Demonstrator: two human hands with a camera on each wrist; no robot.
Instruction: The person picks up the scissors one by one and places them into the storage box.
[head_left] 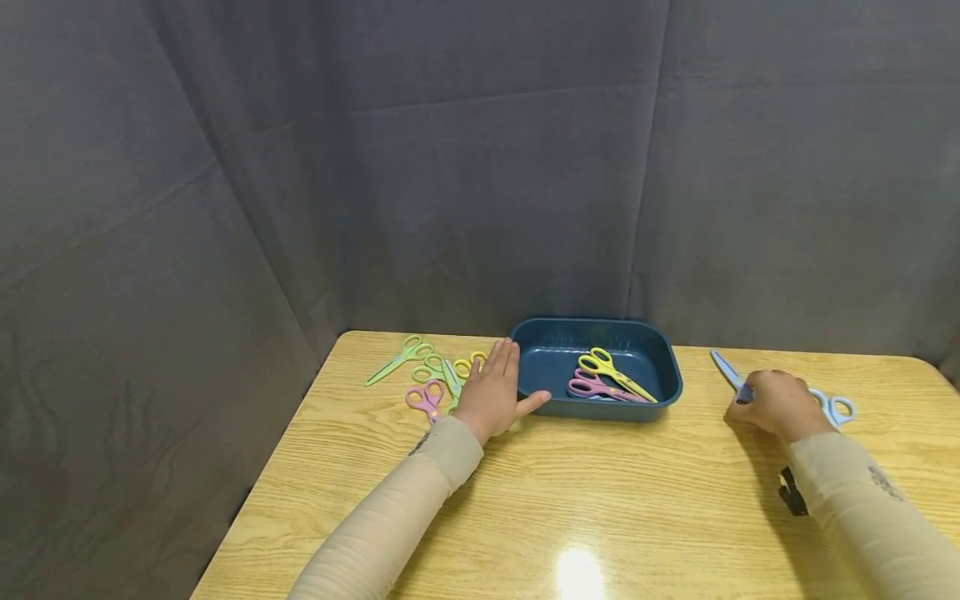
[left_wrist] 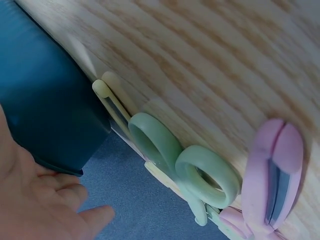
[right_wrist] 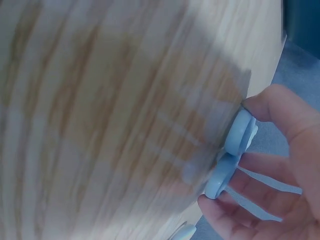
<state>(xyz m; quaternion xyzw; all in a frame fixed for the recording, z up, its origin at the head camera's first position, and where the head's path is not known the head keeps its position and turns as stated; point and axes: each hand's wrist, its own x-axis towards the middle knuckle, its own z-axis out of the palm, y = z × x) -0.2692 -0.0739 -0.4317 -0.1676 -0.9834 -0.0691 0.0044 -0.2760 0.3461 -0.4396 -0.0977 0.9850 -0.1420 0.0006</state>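
A pair of light blue scissors (head_left: 787, 392) is grasped by the right hand (head_left: 778, 405) at the right side of the wooden surface (head_left: 600, 508), well apart from the dark blue tray (head_left: 667, 392); in the right wrist view the fingers (right_wrist: 280, 112) are seen curled round the scissors near the pivot, the blades pointing away toward the backdrop, and the scissors appear to lie on or just above the surface. The left hand (head_left: 493, 392) is laid flat beside the tray's left wall, fingers straight and released, the thumb touching the tray; nothing is held by it. Two pairs are already lying inside the tray: yellow scissors (head_left: 613, 373) and pink scissors (head_left: 600, 388), crossed over one another. To the left of the tray a cluster is left on the surface: green scissors (head_left: 399, 358), pink-handled scissors (head_left: 427, 400), and at least two more pairs in green and yellow partly hidden by the left hand. Judged from this, the gathering of scissors into the tray is at an early to middle stage: two are in, one is in hand, and about four are yet to be collected.
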